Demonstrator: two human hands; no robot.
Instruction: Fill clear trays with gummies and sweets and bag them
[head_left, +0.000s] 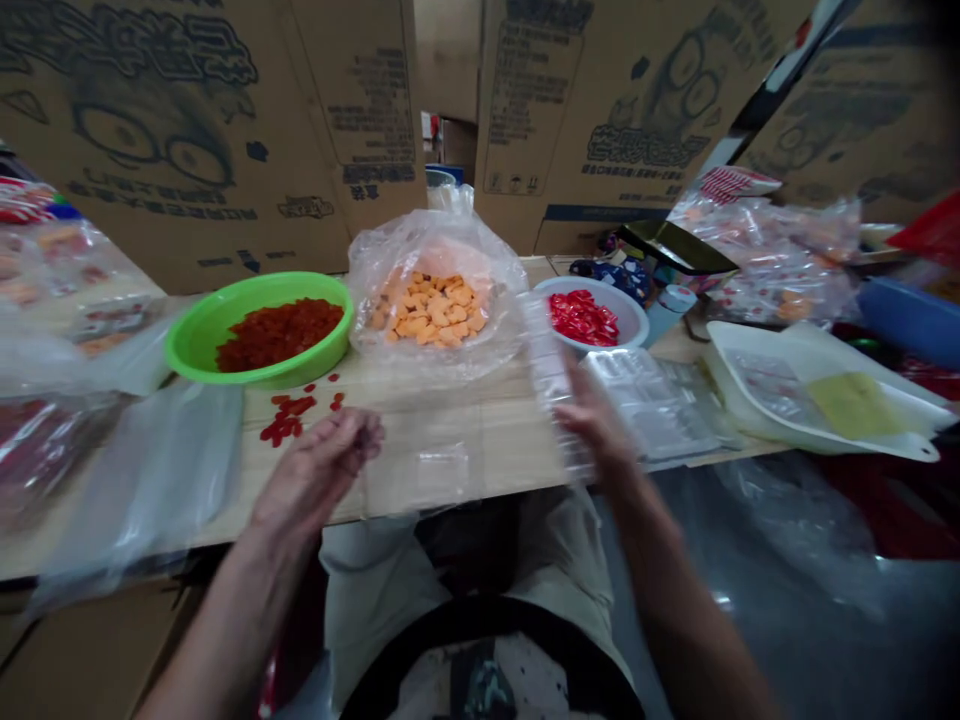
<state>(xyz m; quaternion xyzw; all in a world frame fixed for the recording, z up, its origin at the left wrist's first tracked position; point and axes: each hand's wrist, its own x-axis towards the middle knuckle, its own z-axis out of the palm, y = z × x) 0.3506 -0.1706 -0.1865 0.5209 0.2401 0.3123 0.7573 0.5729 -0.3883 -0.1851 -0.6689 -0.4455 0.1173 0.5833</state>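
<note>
My left hand (326, 465) hovers over the table's front part, fingers curled together; whatever they may hold is hidden. Just beyond it lie loose dark red pieces (283, 420), in front of a green basin (259, 376) heaped with similar pieces. My right hand (592, 415), blurred by motion, grips a clear plastic tray (547, 375) standing nearly on edge. To its right rests a stack of clear compartment trays (660, 415). In the middle, an opened clear bag (495, 265) holds orange pieces (442, 312). Behind the held tray, a pale bowl (636, 318) contains red wrapped pieces (583, 318).
Large printed cardboard boxes (322, 130) wall off the back. Flat clear bags (180, 455) lie at left, overhanging the front edge. A white tray (750, 415) with packets stands at right, near filled clear packs (780, 250) and a blue basin (911, 315).
</note>
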